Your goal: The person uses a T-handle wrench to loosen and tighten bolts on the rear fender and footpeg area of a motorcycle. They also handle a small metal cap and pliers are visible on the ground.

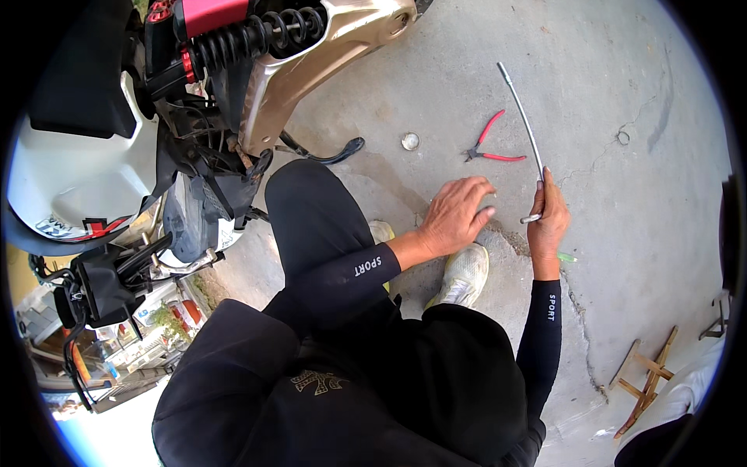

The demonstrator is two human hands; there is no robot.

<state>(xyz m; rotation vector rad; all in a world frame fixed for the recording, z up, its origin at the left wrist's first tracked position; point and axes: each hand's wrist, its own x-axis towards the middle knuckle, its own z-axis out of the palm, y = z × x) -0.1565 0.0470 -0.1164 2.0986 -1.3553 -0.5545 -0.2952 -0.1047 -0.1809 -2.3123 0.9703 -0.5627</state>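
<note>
My right hand (550,214) is closed round a long silver L-shaped socket wrench (523,117). The wrench's shaft points away over the floor, and its short bent end sticks out beside my fingers. To its left, my left hand (455,214) hovers above my shoes with the fingers bent and the thumb apart; I see nothing held in it. Red-handled cutting pliers (489,145) lie spread on the concrete beyond both hands. A small round metal dish or cap (410,141) sits left of the pliers.
At the left stands a motorbike with a gold-coloured swingarm (307,74), a black coil spring (249,35) and white body panels (85,167). A black pedal-like lever (334,152) juts toward my knee. A wooden frame (647,381) stands at the lower right, near a pale cloth (685,397).
</note>
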